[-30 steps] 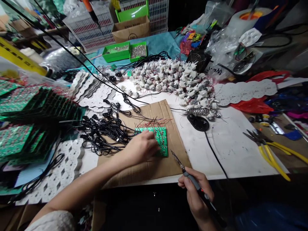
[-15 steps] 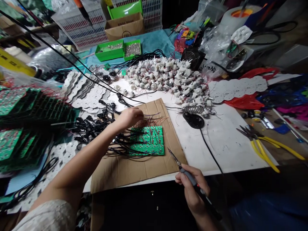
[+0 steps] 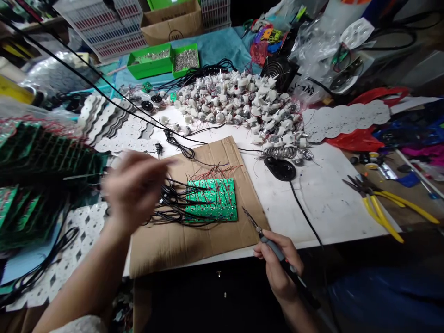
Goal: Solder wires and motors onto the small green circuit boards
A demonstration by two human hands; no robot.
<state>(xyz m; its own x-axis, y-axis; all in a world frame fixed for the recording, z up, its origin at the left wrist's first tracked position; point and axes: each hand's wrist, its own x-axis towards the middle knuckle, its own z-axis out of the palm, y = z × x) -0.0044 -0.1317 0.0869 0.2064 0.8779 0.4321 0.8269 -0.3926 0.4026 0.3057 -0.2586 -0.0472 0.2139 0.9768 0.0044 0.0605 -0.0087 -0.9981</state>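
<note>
A green circuit board (image 3: 211,201) lies on a sheet of brown cardboard (image 3: 194,245), with thin red wires (image 3: 222,173) rising from it and black cables (image 3: 173,215) running off its left side. My left hand (image 3: 133,187) is left of the board, over the bundle of black cables; it is smeared by motion, so its fingers cannot be read. My right hand (image 3: 280,263) is closed around a soldering iron (image 3: 274,249) at the cardboard's front right edge. The iron's tip points up and left, just right of the board and apart from it.
White motors (image 3: 239,101) are heaped behind the cardboard. A solder coil (image 3: 280,152) and a black oval piece (image 3: 279,169) lie to the right, with yellow-handled pliers (image 3: 378,212) beyond. Stacked green boards (image 3: 38,162) stand at left; green trays (image 3: 151,62) hold small metal parts at the back.
My left hand has moved left, away from the board's upper edge toward the cables. My right hand keeps the soldering iron in nearly the same place. The view has shifted slightly.
</note>
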